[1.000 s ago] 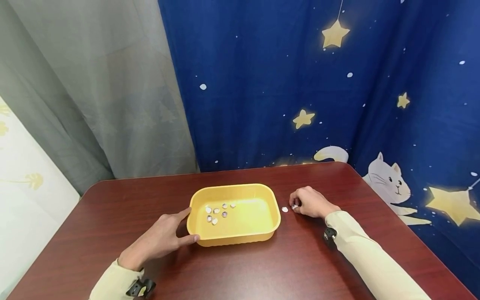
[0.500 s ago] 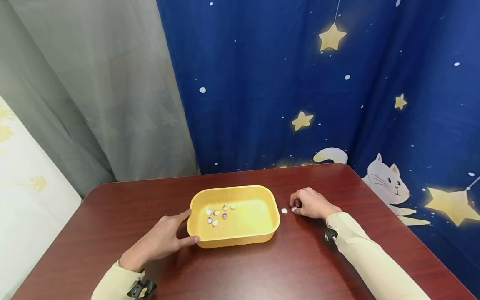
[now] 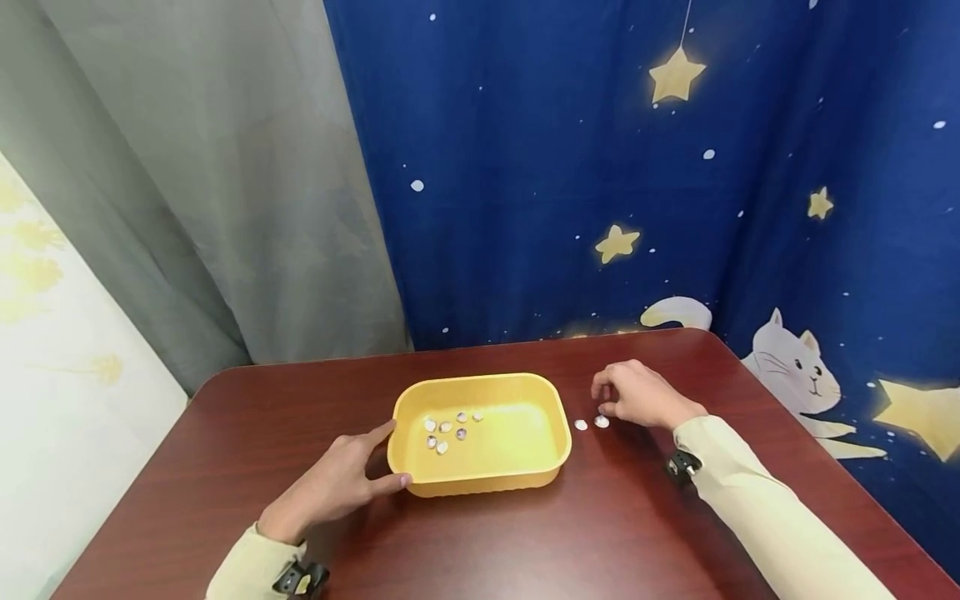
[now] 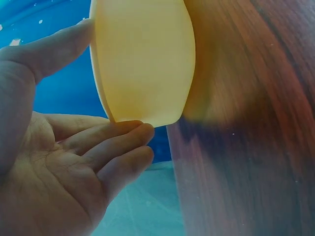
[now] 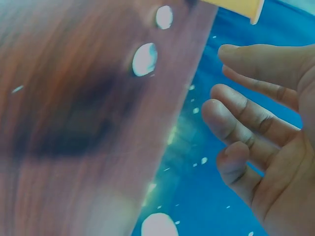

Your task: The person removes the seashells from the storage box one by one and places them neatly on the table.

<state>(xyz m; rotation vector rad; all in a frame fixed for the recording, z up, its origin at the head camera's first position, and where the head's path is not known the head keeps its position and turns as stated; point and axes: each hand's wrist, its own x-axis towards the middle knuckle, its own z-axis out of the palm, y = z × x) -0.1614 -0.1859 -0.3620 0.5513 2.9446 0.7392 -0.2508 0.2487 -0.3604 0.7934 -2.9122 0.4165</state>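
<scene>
A yellow plastic basin point(image 3: 480, 483) sits on the table, with several small, shiny, whitish round pieces point(image 3: 446, 427) in its left half. My left hand point(image 3: 337, 479) touches the basin's left end, its thumb at the front corner and its fingers along the end wall; in the left wrist view those fingers are only slightly bent. To the right of the basin lie two more whitish pieces, a left one point(image 3: 581, 425) and a right one point(image 3: 602, 422). My right hand point(image 3: 641, 395) is just above and behind the right piece, fingers loosely bent, holding nothing in the right wrist view.
The dark red-brown table point(image 3: 525, 550) has rounded far corners. A blue curtain point(image 3: 525, 208) with stars and a cat hangs behind it, and a grey curtain point(image 3: 262, 208) hangs at the left.
My right fingers have let go of the right-hand piece and risen slightly off it, leaving it on the table. The left hand has stayed at the basin. The head view has shifted a little.
</scene>
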